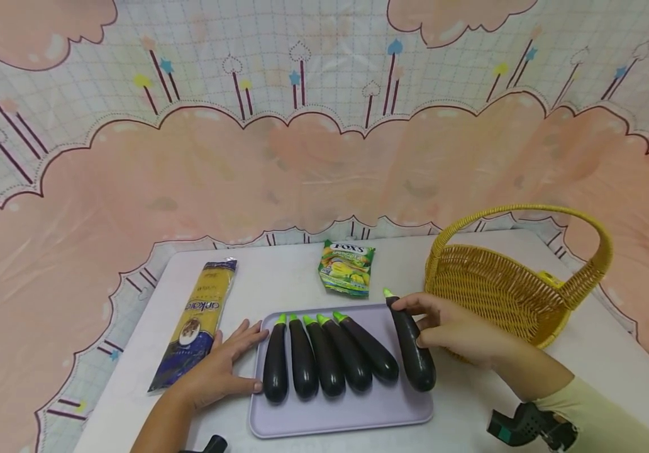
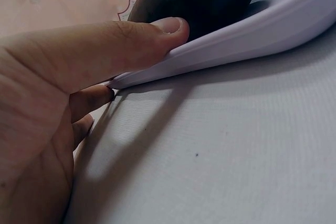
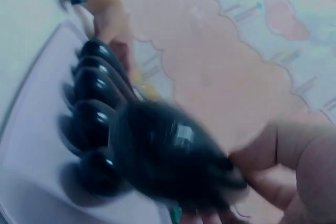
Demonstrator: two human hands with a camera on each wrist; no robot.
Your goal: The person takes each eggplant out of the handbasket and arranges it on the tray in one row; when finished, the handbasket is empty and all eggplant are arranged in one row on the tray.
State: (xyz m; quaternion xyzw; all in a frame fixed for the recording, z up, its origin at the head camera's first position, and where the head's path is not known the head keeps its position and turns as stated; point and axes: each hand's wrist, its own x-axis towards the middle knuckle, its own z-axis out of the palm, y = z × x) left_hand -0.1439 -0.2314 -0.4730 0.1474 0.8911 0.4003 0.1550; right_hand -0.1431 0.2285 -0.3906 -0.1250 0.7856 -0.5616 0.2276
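My right hand (image 1: 449, 324) grips a dark, glossy eggplant (image 1: 413, 352) between thumb and fingers over the right end of a lilac tray (image 1: 347, 423). In the right wrist view that held eggplant (image 3: 163, 153) fills the middle, slightly blurred, its blunt end toward the camera. Several more eggplants (image 1: 329, 368) lie side by side on the tray, green stems pointing away from me. At the tray's left edge rests my left hand (image 1: 219, 368), fingers spread. The left wrist view shows its thumb (image 2: 157, 38) along the tray's rim, close beside the nearest eggplant (image 2: 199, 1).
A yellow wicker basket (image 1: 488, 286) with a tall handle stands right of the tray, behind my right forearm. Behind the tray lies a green Fox's candy bag (image 1: 347, 269). A yellow and blue pasta packet (image 1: 197, 321) lies at the left. Patterned cloth hangs behind the white table (image 1: 279, 277).
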